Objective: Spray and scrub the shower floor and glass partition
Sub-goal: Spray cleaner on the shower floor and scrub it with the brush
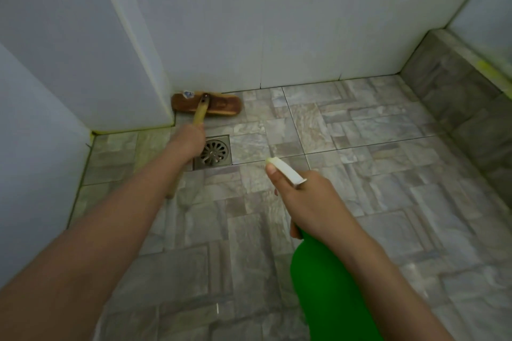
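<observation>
Head view: brown wooden scrub brush (206, 105), pale yellow handle (200, 115), resting on the grey shower floor (360, 160) against the white wall (277, 22) beyond the drain (213, 152), left hand (188, 141) curled round that handle; right hand (310, 202) wrapped round a green, white-nozzled spray bottle (327, 285).

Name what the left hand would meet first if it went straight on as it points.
Likely the brush head, just ahead along the handle the left hand grips; the wall follows.

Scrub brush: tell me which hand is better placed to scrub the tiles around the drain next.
Left. The left hand grips the scrub brush, its head on the floor just beyond the drain; the right hand holds the spray bottle.
</observation>
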A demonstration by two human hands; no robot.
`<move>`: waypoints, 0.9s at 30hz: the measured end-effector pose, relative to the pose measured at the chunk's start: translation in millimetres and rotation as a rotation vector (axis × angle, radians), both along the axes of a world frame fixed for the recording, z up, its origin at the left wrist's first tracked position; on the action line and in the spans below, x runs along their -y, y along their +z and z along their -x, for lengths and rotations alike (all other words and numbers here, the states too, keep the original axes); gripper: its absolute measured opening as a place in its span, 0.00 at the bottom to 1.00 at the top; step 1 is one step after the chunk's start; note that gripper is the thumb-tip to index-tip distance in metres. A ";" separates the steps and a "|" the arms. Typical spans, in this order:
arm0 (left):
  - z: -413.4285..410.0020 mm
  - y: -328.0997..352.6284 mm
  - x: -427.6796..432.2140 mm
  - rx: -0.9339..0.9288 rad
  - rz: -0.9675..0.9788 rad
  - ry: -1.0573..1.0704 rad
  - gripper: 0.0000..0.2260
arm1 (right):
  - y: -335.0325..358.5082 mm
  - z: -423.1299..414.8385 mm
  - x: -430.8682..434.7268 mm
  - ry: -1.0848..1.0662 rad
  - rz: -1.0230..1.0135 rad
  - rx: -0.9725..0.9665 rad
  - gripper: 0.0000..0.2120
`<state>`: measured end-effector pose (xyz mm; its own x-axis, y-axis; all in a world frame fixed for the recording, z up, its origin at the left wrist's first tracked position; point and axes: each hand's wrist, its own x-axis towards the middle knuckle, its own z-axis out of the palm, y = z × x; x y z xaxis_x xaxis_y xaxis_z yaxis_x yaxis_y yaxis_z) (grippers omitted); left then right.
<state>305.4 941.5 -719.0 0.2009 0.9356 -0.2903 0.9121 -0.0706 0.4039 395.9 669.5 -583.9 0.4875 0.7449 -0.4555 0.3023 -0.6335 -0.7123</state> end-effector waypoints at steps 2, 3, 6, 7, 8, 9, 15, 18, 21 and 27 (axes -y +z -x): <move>-8.6 11.8 -4.5 0.063 0.074 0.050 0.22 | 0.2 1.7 5.7 0.007 0.006 -0.003 0.31; -9.5 9.3 0.1 0.089 0.084 0.059 0.20 | 0.8 2.2 9.4 0.010 0.007 0.001 0.31; 15.5 -4.7 58.5 0.105 0.070 0.095 0.19 | 4.6 4.8 22.2 0.017 0.005 -0.002 0.30; 31.1 -10.4 86.2 0.104 0.073 0.108 0.19 | 5.1 5.8 25.5 0.018 0.005 -0.008 0.30; 48.2 -12.5 114.8 0.087 0.065 0.095 0.19 | 6.3 6.9 28.3 0.024 0.002 -0.007 0.30; 63.1 -12.1 136.2 0.057 0.048 0.065 0.19 | 7.5 7.8 29.4 0.034 -0.002 0.001 0.30; 66.4 18.0 99.5 -0.003 0.097 0.010 0.24 | 19.4 22.8 30.4 0.037 -0.023 0.013 0.29; 65.5 14.4 123.0 0.067 0.108 0.069 0.22 | 25.6 29.5 36.1 0.060 -0.022 0.026 0.31; 102.3 1.1 204.1 0.070 0.120 0.136 0.18 | 26.3 35.1 43.7 0.106 -0.034 0.034 0.32; 147.0 0.3 169.4 -0.008 0.051 0.262 0.21 | 24.0 40.4 42.9 0.157 0.000 0.030 0.33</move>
<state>158.5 772.1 -718.7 -0.0487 0.9396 -0.3389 0.8995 0.1888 0.3940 355.4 626.6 -560.0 0.3780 0.8131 -0.4426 0.4189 -0.5766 -0.7014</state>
